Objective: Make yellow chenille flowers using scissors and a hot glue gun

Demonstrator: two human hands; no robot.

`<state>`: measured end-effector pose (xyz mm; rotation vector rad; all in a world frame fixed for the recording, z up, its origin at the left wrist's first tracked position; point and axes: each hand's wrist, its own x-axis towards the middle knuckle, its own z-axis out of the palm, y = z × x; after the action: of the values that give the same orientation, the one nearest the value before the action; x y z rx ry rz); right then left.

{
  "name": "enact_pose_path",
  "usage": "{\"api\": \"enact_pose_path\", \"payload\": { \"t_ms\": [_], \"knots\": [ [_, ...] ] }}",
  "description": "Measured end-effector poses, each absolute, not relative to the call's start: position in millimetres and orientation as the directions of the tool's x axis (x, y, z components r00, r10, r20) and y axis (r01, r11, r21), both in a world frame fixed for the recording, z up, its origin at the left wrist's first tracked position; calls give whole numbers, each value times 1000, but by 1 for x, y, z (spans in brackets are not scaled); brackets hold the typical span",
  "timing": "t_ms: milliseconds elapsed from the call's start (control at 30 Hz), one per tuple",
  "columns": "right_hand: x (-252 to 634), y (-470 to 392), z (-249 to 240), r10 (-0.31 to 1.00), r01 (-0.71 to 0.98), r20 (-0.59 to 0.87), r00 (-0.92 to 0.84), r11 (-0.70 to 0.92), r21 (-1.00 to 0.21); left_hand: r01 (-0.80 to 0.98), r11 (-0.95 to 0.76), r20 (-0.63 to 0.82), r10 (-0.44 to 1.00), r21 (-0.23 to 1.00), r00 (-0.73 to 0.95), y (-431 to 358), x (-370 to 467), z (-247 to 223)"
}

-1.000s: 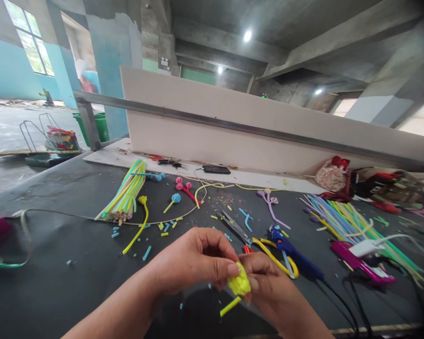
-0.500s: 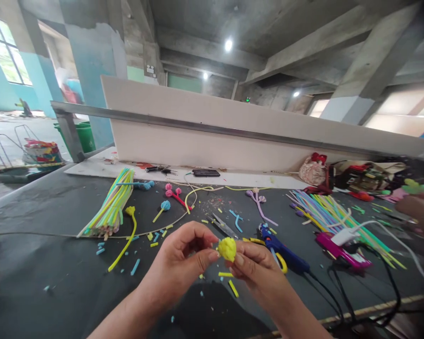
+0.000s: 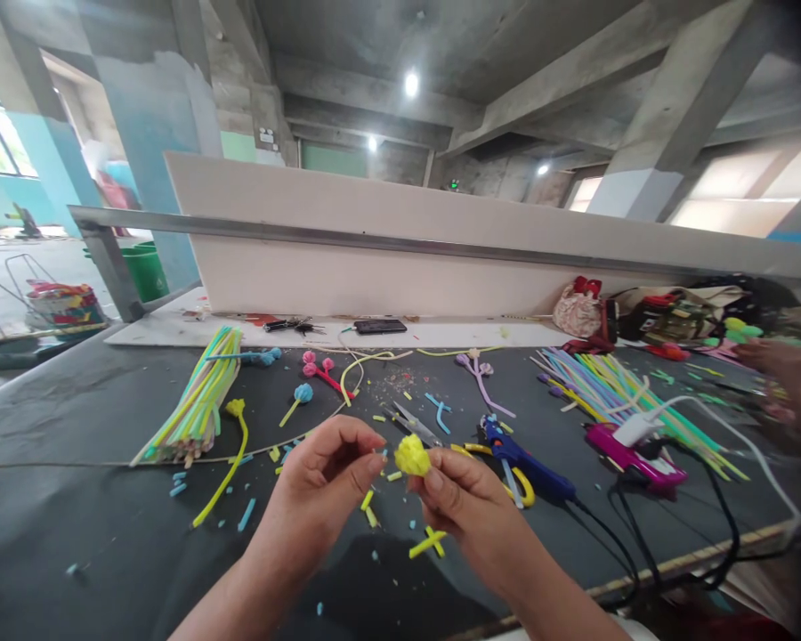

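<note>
A fuzzy yellow ball [image 3: 412, 456] is pinched between the thumb and fingers of my right hand [image 3: 464, 499], above the dark table. Just left of it, my left hand [image 3: 330, 476] has its thumb and index fingertips close together, apart from the ball; whatever they may hold is too small to make out. Cut yellow pieces [image 3: 428, 543] lie on the table below my hands. Behind the ball are open scissors [image 3: 417, 425]. A blue glue gun [image 3: 530, 463] rests to the right, beside yellow scissor handles [image 3: 526, 488].
Bundled coloured stems [image 3: 197, 396] lie left, with more stems [image 3: 631, 396] at right. A magenta power strip [image 3: 634, 458] trails cables. A phone [image 3: 380, 327] lies near the white partition [image 3: 374, 276]. Another person's hand [image 3: 791, 365] is at far right.
My left fingertips have moved away from the yellow ball. More yellow pieces show on the table under my hands. The view has shifted slightly.
</note>
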<state>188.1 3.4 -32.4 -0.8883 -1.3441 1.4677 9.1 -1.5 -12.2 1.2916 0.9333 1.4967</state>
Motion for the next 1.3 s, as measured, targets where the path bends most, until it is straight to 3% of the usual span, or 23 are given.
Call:
{"api": "enact_pose_path", "payload": {
  "t_ms": [167,367,533,767,900,1000,1133,1300],
  "knots": [
    [185,3,-32,956,-238,96,-279,28,-971,-22,-457,458,888,889,33,-1,5,-16],
    [176,1,-39,939,-280,258,-228,190,-941,142,-763,759,644,630,96,-5,6,-19],
    [178,0,-47,917,-158,343,-204,315,-936,217,-826,824,553,521,127,-10,7,-13],
    [182,-1,-45,879,-38,432,-200,434,-900,224,-839,828,534,496,169,-11,6,-9],
    [177,-2,-42,896,-167,382,-228,351,-922,221,-828,814,554,516,175,-9,7,-11],
    [170,-4,-42,919,-364,287,-270,178,-914,198,-816,799,575,543,175,-8,7,-15],
    [164,-5,-42,897,-614,183,-402,-116,-781,137,-796,789,604,590,113,-5,6,-20],
    [166,-3,-40,836,-688,180,-518,-283,-668,165,-819,818,568,550,93,-3,4,-20]
  ]
}}
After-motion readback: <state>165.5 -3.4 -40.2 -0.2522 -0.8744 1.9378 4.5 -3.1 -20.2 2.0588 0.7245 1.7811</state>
